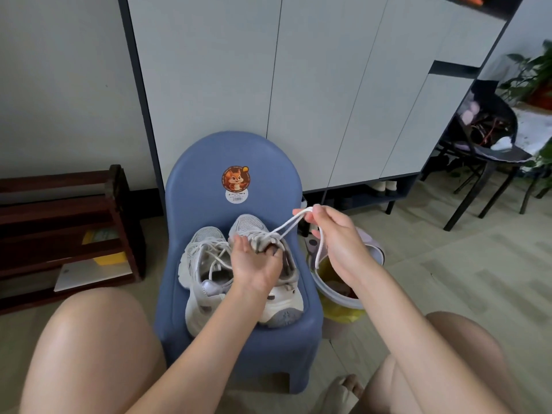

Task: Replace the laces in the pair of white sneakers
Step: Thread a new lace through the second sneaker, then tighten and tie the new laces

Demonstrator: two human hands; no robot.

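Two white sneakers sit side by side on a small blue chair [206, 162]. The left hand [255, 264] reaches palm-up over the right sneaker [268, 264], fingers curled into its tongue and lacing, gripping it; the fingertips are hidden inside. The raised right hand [334, 234] pinches a white lace [283, 227] running taut from that shoe, its tail dangling. The left sneaker [203, 264] stays laced.
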